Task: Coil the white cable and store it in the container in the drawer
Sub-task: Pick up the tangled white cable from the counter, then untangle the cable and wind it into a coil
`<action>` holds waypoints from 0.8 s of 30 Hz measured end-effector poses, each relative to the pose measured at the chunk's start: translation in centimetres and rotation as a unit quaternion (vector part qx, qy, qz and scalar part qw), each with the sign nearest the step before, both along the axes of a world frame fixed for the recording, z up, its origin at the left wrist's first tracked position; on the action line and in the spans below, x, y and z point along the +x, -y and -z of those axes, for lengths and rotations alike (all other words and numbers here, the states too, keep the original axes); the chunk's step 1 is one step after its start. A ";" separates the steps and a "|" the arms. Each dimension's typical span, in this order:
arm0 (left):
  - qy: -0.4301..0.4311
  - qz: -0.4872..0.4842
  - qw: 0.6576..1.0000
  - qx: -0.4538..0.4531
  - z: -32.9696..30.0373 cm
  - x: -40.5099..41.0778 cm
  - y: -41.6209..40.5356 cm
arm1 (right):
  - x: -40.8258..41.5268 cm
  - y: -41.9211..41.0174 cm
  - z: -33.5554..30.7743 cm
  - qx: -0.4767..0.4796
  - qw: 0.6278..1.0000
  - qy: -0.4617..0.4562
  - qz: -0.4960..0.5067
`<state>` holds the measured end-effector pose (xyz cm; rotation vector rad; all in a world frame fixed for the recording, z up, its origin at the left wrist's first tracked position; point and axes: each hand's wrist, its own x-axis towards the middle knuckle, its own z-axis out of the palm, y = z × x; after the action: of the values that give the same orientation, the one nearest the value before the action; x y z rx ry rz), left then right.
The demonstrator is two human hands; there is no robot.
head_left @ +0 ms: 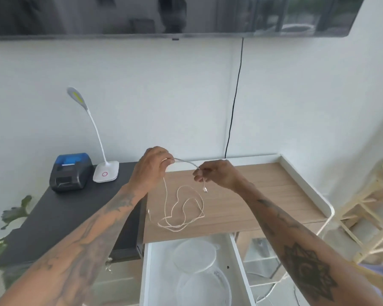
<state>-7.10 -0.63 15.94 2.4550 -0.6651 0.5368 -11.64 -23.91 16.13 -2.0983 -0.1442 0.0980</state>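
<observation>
The thin white cable (181, 213) hangs from both hands and lies in loose loops on the wooden desk top (263, 195). My left hand (152, 168) pinches the cable above the desk's left edge. My right hand (217, 173) grips it close to one end, whose connector (205, 190) dangles just below the fingers. A short span of cable arches between the two hands. Below the desk the white drawer (148, 272) stands open. Inside it are a clear round container (205, 288) and its round lid (195, 255).
A dark side table (60, 217) on the left carries a blue-and-black printer (71, 172) and a white gooseneck lamp (105, 171). Plant leaves (13, 215) show at far left. A light wooden rack (367, 217) stands at right. A black cord (234, 100) runs down the wall from the screen (164, 16).
</observation>
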 end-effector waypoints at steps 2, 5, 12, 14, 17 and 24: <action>-0.011 0.013 0.998 -0.058 -2.8 -0.9 0.3 | -1.3 0.1 -2.8 0.068 0.997 0.019 -0.013; -0.007 0.022 0.989 -0.148 -6.5 -2.1 1.0 | -2.8 0.4 -6.3 0.128 0.989 0.058 -0.039; -0.078 0.046 0.948 -0.305 -10.6 -2.3 1.7 | -4.2 1.3 -10.1 0.197 0.971 0.093 -0.093; -0.098 0.048 0.940 -0.323 -10.8 -1.9 1.8 | -3.9 2.0 -10.2 0.220 0.966 0.089 -0.103; -0.138 0.064 0.915 -0.372 -10.8 -1.7 2.8 | -3.4 2.7 -9.9 0.303 0.942 0.068 -0.128; -0.180 0.074 0.875 -0.444 -10.4 -2.2 6.7 | -3.1 1.2 -11.0 0.522 0.823 0.021 -0.225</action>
<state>-9.31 -7.30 26.32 1.5495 -0.3266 0.2236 -14.72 -25.11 27.14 -0.9299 -0.5805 0.2015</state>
